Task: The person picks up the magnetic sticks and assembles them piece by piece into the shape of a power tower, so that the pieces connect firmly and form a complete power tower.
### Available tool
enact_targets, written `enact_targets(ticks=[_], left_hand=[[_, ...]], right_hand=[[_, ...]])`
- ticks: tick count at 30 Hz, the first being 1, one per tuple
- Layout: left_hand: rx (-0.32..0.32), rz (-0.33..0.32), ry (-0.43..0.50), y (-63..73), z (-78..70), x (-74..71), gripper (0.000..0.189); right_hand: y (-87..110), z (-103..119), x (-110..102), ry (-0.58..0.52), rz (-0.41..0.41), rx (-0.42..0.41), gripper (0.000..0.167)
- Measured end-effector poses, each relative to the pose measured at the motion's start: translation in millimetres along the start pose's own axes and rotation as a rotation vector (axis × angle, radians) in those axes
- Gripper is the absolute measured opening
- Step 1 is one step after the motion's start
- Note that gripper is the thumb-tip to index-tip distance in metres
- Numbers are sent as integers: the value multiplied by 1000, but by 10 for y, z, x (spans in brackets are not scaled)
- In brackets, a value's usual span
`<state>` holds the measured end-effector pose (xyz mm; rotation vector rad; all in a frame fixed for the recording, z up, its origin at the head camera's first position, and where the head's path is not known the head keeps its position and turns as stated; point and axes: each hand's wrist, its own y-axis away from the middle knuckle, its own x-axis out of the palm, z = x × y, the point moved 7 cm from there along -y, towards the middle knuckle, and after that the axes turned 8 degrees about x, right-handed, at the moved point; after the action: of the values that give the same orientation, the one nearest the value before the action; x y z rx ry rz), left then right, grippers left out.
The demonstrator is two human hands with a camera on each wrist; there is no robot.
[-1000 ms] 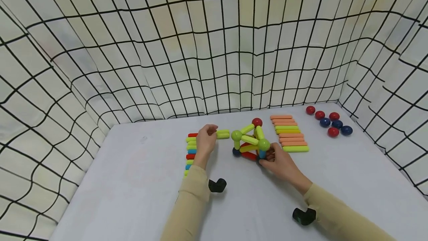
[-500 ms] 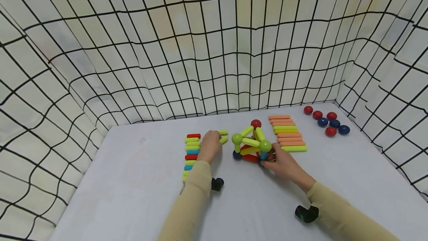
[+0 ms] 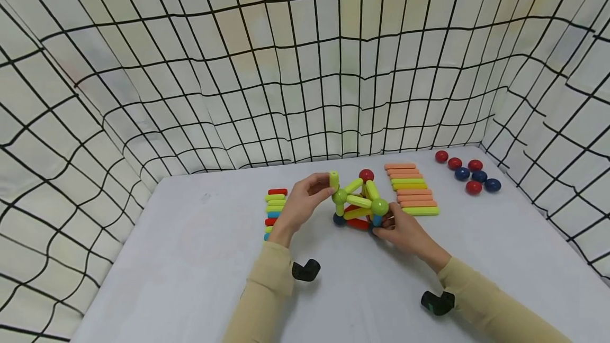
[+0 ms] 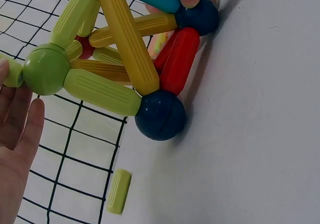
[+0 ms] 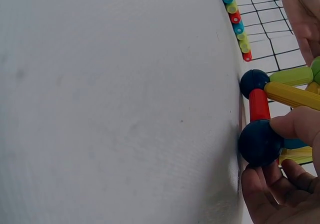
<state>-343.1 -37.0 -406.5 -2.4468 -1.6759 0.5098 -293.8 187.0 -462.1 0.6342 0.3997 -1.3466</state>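
A frame of magnetic rods and balls (image 3: 358, 202) stands mid-table in the head view, with green balls on top, dark blue balls below and a red ball (image 3: 366, 175) behind. My left hand (image 3: 301, 202) pinches a short lime rod (image 3: 333, 179) upright over the left green ball (image 4: 47, 69). In the left wrist view, the rod's end meets that ball. Low on the frame's near right corner, my right hand (image 3: 406, 231) holds a dark blue ball (image 5: 261, 143) between thumb and fingers. A blue rod (image 3: 377, 220) rises from that corner.
A column of coloured rods (image 3: 275, 209) lies left of the frame, partly behind the left arm. One loose lime rod (image 4: 119, 191) shows in the left wrist view. Orange and lime rods (image 3: 412, 192) lie right; red and blue balls (image 3: 462, 173) sit farther right. Black netting (image 3: 305, 68) surrounds the table.
My left hand has picked up a lime rod from beside the rod column and brought it right, up to the left green ball. The right hand keeps its hold on the frame.
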Motion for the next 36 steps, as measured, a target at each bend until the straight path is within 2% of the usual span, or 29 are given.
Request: enact_targets(ticks=[5,10,16,21,24,26,29,32,34,36], left_hand=[[11,-5,-37,38,-31,-2,35],[-5,-17,-11,29,-11,28,36],[-30,16,-25,12,-21,97,36],[6,52,-57,19,-66,74,35],[33,49,-119,95,-113,-99,35],[13,27,-189,174,-114,-303,32],[-73,-17,-305,338,-50,-690,29],[-188,-44,-423,517,70,-1029,29],[-249,-46,-490,616,181,-1168,30],[-287,-34,-546,693,302,-1232,30]], right_hand=[[-2,26,11,10,2,-3,44],[6,36,9,15,-2,-1,43],[2,45,24,32,-1,-9,43],[2,60,12,57,-18,-24,42],[-9,98,28,100,-14,-61,40],[-21,114,39,135,-3,-90,39],[-45,135,39,172,23,-140,39],[-95,117,18,188,70,-141,40],[-127,98,9,191,108,-132,41],[-149,70,11,194,149,-120,44]])
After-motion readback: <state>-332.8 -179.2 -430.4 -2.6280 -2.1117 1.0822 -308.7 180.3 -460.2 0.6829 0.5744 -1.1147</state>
